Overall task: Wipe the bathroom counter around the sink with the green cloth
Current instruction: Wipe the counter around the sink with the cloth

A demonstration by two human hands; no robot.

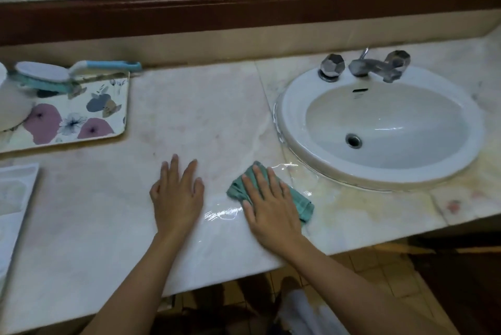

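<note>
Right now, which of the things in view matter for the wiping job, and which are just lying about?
Job: green cloth, pressed flat under the right hand; counter; sink; left hand, flat on the counter.
Lying about: floral tray at far left; blue-and-white brush across its back edge; taps.

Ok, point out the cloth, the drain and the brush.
cloth (305,207), head view, bare right corner
drain (353,140), head view, its centre
brush (108,65), head view, blue handle

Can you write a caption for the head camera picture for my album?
Right hand presses the green cloth flat on the wet counter beside the sink; left hand rests nearby.
</note>
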